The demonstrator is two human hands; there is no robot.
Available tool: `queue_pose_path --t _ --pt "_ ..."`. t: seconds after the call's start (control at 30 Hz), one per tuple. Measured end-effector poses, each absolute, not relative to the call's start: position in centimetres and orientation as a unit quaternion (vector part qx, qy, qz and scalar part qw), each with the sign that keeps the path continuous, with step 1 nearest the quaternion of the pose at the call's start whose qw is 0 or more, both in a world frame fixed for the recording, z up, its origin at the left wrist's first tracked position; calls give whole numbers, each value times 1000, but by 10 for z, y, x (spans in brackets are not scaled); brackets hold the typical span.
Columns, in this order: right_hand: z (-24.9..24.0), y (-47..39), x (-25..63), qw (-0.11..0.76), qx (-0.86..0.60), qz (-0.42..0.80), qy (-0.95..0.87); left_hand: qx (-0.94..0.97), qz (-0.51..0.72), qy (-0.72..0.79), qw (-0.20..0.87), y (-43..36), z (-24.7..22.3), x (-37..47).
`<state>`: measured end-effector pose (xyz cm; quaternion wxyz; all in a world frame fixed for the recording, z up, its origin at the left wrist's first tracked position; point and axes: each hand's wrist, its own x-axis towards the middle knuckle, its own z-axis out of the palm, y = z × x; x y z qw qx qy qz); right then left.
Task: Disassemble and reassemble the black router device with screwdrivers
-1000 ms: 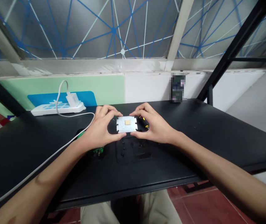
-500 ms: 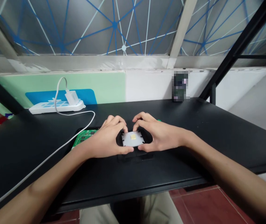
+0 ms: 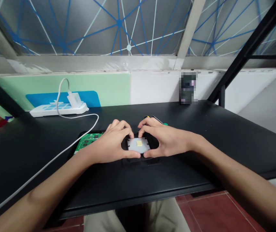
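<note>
A flat silver-grey plate with a small yellow square pad in its middle lies between my hands, black clips or notches along its sides. It sits in or on a dark piece whose outline blends into the black table. My left hand grips its left side, thumb at the near edge and fingertips at the far edge. My right hand holds the right side the same way. Left of my left hand, partly covered by it, is a green circuit board in a black tray.
Behind my right hand, something with a green end shows only in part. A white power strip with a charger stands at the back left. Its white cable runs across the black table. A blurred-out object stands at the wall.
Both hands keep their grip, thumbs slightly closer together at the near edge. The view has shifted very slightly; little else differs.
</note>
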<state>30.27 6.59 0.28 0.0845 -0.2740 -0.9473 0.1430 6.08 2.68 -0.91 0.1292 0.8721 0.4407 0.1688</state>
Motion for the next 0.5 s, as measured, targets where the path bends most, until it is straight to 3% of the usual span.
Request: queue_pose_path --t 0.5 --pt "1 67 302 79 -272 164 -945 874 159 443 122 26 -8 62"
